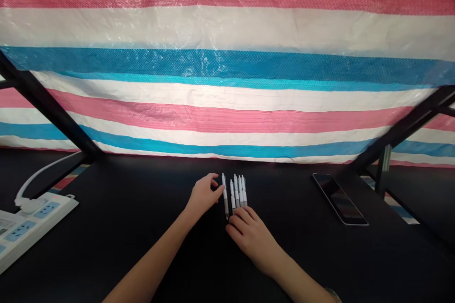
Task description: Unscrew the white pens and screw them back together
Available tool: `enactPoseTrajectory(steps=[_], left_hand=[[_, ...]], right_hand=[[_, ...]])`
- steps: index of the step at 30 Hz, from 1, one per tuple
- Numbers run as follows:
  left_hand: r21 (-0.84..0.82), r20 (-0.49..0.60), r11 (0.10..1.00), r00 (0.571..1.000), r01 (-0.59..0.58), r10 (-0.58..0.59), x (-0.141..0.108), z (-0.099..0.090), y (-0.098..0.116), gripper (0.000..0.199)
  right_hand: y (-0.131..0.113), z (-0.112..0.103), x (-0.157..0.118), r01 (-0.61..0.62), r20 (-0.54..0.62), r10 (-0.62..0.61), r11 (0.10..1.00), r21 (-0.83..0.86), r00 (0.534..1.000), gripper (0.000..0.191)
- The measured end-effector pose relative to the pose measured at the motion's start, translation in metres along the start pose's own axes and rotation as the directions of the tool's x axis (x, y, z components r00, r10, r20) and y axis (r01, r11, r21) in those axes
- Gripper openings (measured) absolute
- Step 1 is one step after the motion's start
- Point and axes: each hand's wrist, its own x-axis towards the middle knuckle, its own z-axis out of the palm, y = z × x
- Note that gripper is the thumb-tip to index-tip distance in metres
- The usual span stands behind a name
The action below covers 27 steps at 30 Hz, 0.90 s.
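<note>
Several white pens [238, 190] lie side by side on the black table [199, 265], pointing away from me. One white pen [225, 195] lies slightly apart at the left of the row. My left hand [206, 193] is beside that pen, its thumb tip at the pen's left side and its fingers apart and curved. At the near ends of the grouped pens is my right hand [250, 234]. Its fingertips cover their lower tips, and the fingers are loosely spread with the thumb apart.
A black phone [340, 199] lies at the right. At the left edge is a white power strip [42, 220] with a plugged-in white cable [46, 166]. Black frame bars [53, 109] rise on both sides, before a striped plastic sheet [227, 118].
</note>
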Motion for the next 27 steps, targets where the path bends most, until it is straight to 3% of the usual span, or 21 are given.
enactPoseTrajectory(steps=[3, 5, 8, 10, 13, 15, 17, 19, 21, 22, 24, 25, 27], left_hand=[[-0.118, 0.122, 0.985, 0.986, 0.126, -0.111, -0.024, -0.005, 0.004, 0.036], [-0.225, 0.151, 0.959, 0.978, 0.175, -0.143, -0.034, -0.008, 0.006, 0.038], [-0.409, 0.203, 0.872, 0.958, 0.270, -0.202, -0.042, -0.010, 0.009, 0.039], [-0.504, 0.307, 0.783, 0.923, 0.364, -0.232, -0.044, -0.010, 0.011, 0.036], [-0.601, 0.437, 0.657, 0.875, 0.455, -0.206, -0.046, -0.011, 0.013, 0.031], [-0.655, 0.441, 0.607, 0.880, 0.450, -0.176, -0.047, -0.013, 0.014, 0.027], [-0.699, 0.411, 0.578, 0.898, 0.420, -0.155, -0.046, -0.015, 0.014, 0.026], [-0.736, 0.374, 0.552, 0.915, 0.392, -0.151, -0.044, -0.016, 0.013, 0.026], [-0.764, 0.360, 0.519, 0.921, 0.383, -0.150, -0.043, -0.016, 0.012, 0.028], [-0.772, 0.368, 0.504, 0.918, 0.389, -0.145, -0.044, -0.016, 0.011, 0.029], [-0.772, 0.403, 0.486, 0.907, 0.410, -0.125, -0.045, -0.014, 0.010, 0.031], [-0.764, 0.420, 0.490, 0.900, 0.419, -0.114, -0.046, -0.013, 0.009, 0.031], [-0.744, 0.440, 0.515, 0.892, 0.425, -0.101, -0.048, -0.011, 0.009, 0.031]], right_hand=[[0.000, -0.007, -0.001, 0.004, -0.035, -0.001, 0.996, 0.090, 0.999, 0.030], [-0.001, -0.011, -0.004, -0.049, -0.116, 0.074, 0.977, 0.207, 0.990, 0.028], [-0.004, -0.015, -0.009, -0.093, -0.336, 0.204, 0.943, 0.320, 0.919, 0.033], [-0.009, -0.016, -0.011, -0.013, -0.413, 0.131, 0.961, 0.276, 0.901, 0.035], [-0.020, -0.016, -0.009, 0.182, -0.357, -0.092, 0.957, 0.225, 0.929, 0.026], [-0.026, -0.015, -0.008, 0.165, -0.310, -0.073, 0.945, 0.283, 0.948, 0.023], [-0.031, -0.013, -0.008, 0.050, -0.264, 0.073, 0.901, 0.431, 0.962, 0.026], [-0.035, -0.011, -0.009, -0.120, -0.183, 0.318, 0.736, 0.666, 0.930, 0.028], [-0.037, -0.008, -0.009, -0.279, 0.045, 0.524, 0.377, 0.883, 0.850, 0.027], [-0.038, -0.006, -0.008, -0.347, 0.222, 0.538, 0.142, 0.927, 0.813, 0.027], [-0.037, -0.003, -0.007, -0.394, 0.483, 0.395, -0.287, 0.873, 0.782, 0.034], [-0.036, -0.001, -0.007, -0.404, 0.555, 0.302, -0.439, 0.803, 0.775, 0.040], [-0.035, 0.002, -0.007, -0.412, 0.621, 0.176, -0.608, 0.678, 0.763, 0.045]])
